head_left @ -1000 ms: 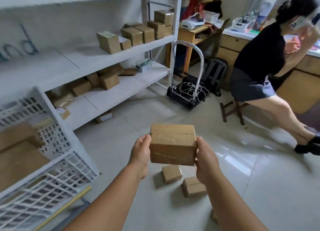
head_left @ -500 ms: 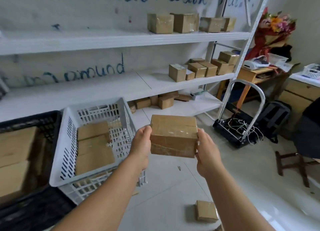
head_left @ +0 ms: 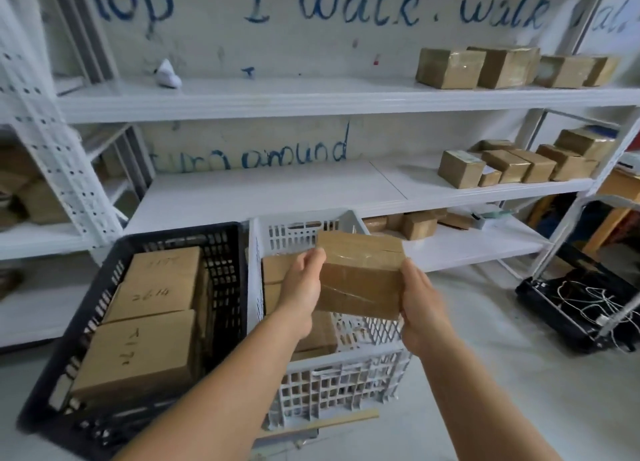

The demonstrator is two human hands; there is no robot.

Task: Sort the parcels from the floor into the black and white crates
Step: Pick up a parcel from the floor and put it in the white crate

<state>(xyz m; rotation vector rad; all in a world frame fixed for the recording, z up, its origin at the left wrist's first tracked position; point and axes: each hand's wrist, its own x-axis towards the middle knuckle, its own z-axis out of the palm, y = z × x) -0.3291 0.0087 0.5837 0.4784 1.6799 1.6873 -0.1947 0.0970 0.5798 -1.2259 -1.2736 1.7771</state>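
parcel (head_left: 360,275): a small taped cardboard box, held in the air between both hands above the white crate (head_left: 349,370), tilted a little toward the camera. left hand (head_left: 302,296) grasps its left end, fingers curled behind and thumb on the front edge; right hand (head_left: 420,305) grasps the right end likewise. judged by how easily it is carried, the box is probably light; the walls look stiff, but the glossy tape on its faces may be slippery, so the opposite ends, as now, are the sound places to hold. white crate already contains brown boxes along its left side, partly hidden by the left arm; free room appears toward its right. black crate (head_left: 228,287) stands just beside it on the left, nearly filled with larger cartons bearing handwritten marks. white shelving (head_left: 311,100) behind carries more boxes, well apart from the hands. a black trolley (head_left: 571,308) with loose cords sits on the floor to the right. nothing stands between the parcel and the crate opening.
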